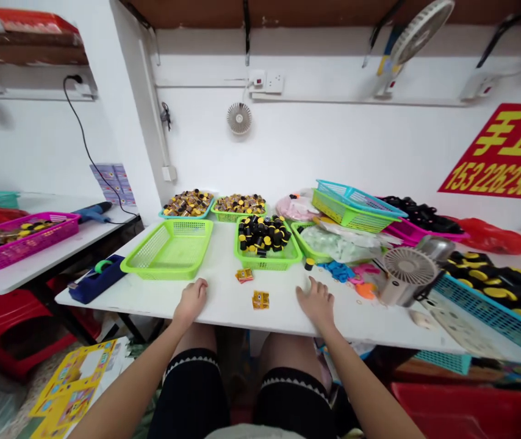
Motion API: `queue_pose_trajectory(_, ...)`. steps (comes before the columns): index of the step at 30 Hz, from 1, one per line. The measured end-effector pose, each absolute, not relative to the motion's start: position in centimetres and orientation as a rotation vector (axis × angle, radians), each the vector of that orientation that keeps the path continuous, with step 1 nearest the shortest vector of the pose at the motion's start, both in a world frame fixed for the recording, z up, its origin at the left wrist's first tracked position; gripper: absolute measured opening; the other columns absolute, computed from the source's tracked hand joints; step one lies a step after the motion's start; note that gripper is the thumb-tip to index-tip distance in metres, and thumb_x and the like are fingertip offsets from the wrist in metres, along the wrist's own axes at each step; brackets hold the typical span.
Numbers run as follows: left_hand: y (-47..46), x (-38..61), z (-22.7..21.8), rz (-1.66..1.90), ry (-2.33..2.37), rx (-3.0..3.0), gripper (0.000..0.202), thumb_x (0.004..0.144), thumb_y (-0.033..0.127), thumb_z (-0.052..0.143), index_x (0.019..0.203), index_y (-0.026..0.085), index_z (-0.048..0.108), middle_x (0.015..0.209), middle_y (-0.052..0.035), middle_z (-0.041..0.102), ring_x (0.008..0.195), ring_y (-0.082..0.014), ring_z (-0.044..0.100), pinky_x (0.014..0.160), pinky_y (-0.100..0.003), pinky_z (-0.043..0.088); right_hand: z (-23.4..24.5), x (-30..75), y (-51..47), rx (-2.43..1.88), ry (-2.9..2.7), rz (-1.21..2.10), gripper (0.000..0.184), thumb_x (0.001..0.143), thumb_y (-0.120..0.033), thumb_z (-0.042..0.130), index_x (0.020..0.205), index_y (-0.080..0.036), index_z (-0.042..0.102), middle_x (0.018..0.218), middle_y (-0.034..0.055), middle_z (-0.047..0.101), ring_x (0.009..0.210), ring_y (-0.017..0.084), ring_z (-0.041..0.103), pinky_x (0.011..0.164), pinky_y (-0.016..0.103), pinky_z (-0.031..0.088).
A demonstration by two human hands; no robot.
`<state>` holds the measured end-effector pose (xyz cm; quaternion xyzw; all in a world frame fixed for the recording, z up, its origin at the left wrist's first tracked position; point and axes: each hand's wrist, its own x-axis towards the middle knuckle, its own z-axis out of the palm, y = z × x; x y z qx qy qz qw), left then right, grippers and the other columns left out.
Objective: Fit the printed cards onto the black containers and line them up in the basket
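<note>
A white wall [315,146] rises behind a long white table [283,320]. A red sign [498,152] with yellow characters is mounted on the wall at the right.

The left hand [190,302] rests on the table near its front edge. Its fingers are loosely curled, and it holds nothing. The right hand [316,303] rests palm down near the same edge. Its fingers are spread wide, and it also holds nothing.

Two small gold packets [244,275] lie on the table between the hands, apart from each other and untouched. The second packet [260,299] lies closer to the front edge.

An empty green basket [166,250] stands ahead of the left hand. A second green basket [267,261], piled with black caps [263,233], stands between the hands, farther back. A single loose cap [309,264] stands just beside that basket, ahead of the right hand. A blue tape dispenser [97,278] lies at the table's left end. A white desk fan [407,274] stands to the right of the right hand.
</note>
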<state>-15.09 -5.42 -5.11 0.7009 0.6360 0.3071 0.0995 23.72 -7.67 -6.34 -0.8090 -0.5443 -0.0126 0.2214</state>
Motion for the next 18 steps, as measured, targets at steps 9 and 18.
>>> queue_pose_trajectory(9,-5.7,-14.6,-5.7,0.834,1.768,2.179,0.029,0.097,0.022,0.031,0.101,0.021,0.06,0.094,-0.0084,0.069,0.097,-0.0253,0.064,0.093,-0.042,0.044,-4.2,23.8,-6.9,-1.893,-1.612,-0.16,0.051,0.093,-0.036,0.032,0.131,-0.007,0.051,0.144,0.0256,0.046,0.139,0.036,0.039,0.11,0.056,0.036)
queue_pose_trajectory(18,-5.6,-15.4,-7.1,0.917,1.715,2.168,0.03,0.1,0.026,0.03,0.098,0.025,0.06,0.092,-0.0064,0.069,0.09,-0.0234,0.067,0.083,-0.042,0.052,9.7,21.6,19.1,-1.762,-1.839,-0.09,0.039,0.097,-0.036,0.05,0.13,-0.018,0.059,0.143,0.0134,0.052,0.133,0.03,0.047,0.112,0.052,0.037)
